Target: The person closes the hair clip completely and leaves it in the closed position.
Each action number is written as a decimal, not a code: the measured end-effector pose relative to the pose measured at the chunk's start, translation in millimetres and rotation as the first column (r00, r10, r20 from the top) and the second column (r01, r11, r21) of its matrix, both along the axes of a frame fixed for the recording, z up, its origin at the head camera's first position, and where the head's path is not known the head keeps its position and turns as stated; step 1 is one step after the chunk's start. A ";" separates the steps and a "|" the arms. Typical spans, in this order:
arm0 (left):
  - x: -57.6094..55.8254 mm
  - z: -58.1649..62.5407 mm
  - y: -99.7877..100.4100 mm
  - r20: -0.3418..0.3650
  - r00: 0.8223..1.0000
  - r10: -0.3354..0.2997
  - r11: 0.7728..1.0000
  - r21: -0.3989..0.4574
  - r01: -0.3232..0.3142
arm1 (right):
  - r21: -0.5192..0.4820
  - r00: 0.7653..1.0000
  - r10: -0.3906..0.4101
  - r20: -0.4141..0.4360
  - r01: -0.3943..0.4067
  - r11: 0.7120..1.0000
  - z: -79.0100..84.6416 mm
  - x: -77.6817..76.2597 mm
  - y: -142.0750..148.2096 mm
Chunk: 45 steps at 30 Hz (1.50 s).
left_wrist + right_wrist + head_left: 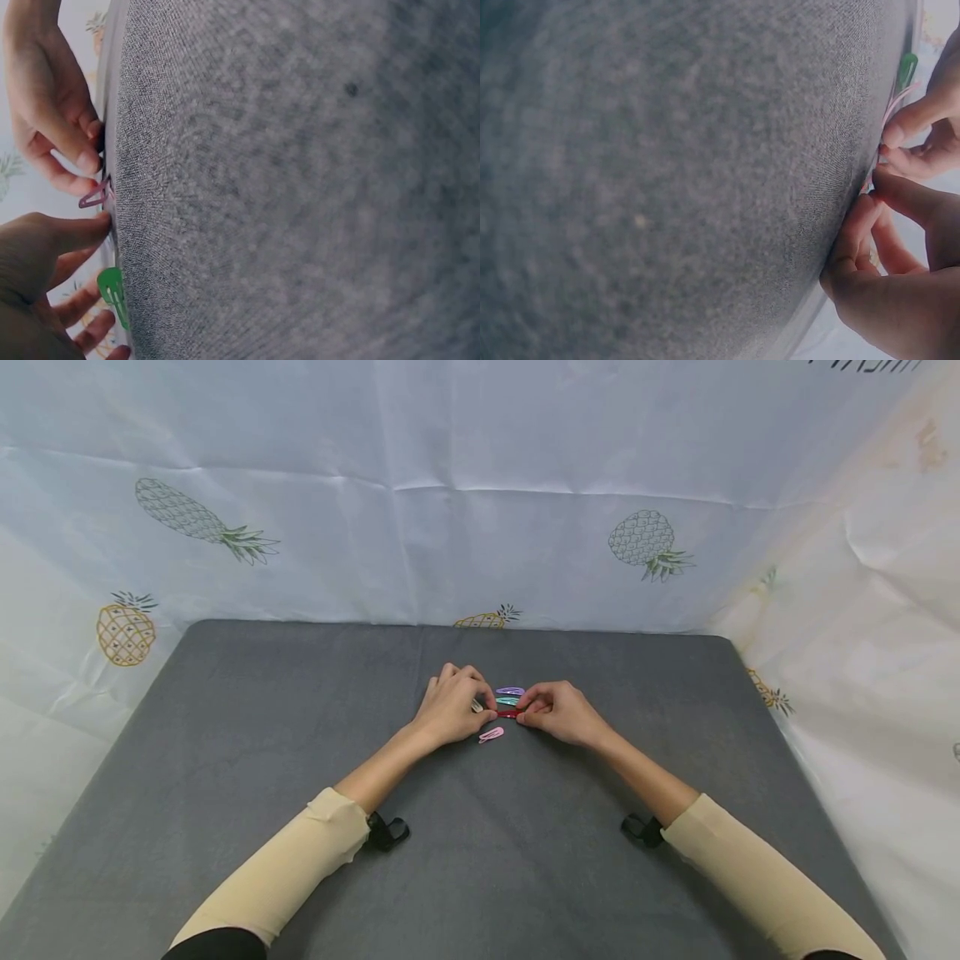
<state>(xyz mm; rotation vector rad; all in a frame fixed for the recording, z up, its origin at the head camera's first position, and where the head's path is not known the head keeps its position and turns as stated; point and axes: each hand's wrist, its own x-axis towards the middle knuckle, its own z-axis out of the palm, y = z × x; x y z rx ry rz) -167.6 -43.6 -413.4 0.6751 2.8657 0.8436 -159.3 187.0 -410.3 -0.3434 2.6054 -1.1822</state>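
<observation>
A red hair clip [508,714] lies low over the grey cloth between both hands. My right hand [558,713] pinches its right end with thumb and forefinger. At its left end, the thumb and forefinger of my left hand [452,703] grip it. Just beyond are a teal hair clip [507,701] and a purple hair clip [511,691]. Nearer to me lies a pink hair clip [491,735]. In the left wrist view a green hair clip [112,292] sits beside the left fingers. A pale clip [477,705] shows through the gap under the left hand in the head view.
The grey cloth-covered table [480,860] spreads around the hands. Behind its far edge hangs a white curtain [420,552] printed with pineapples, which continues along both sides. Black straps [387,832] are at both wrists, by the beige sleeves.
</observation>
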 end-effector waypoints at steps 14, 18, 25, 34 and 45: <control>0.5 0.9 -0.9 0.003 1.000 -0.007 1.000 0.003 0.007 | 0.000 1.000 -0.002 0.000 0.002 1.000 -0.2 -0.1 -0.1; 0.9 0.7 -2.3 0.010 1.000 -0.011 1.000 0.014 0.010 | -0.025 1.000 -0.012 -0.005 0.012 1.000 -1.6 1.0 1.5; 3.7 2.4 -6.4 0.010 1.000 -0.007 1.000 0.020 0.007 | -0.076 1.000 -0.008 -0.004 0.008 0.997 -2.6 2.0 3.4; 9.1 10.7 -9.9 -0.003 1.000 -0.023 0.999 0.024 0.023 | -0.126 1.000 0.016 -0.002 -0.016 0.992 -1.8 8.4 -2.0; 19.7 13.3 -18.2 -0.059 0.998 -0.020 1.000 0.013 0.021 | -0.104 0.998 0.060 0.003 -0.060 0.993 0.5 13.7 -13.1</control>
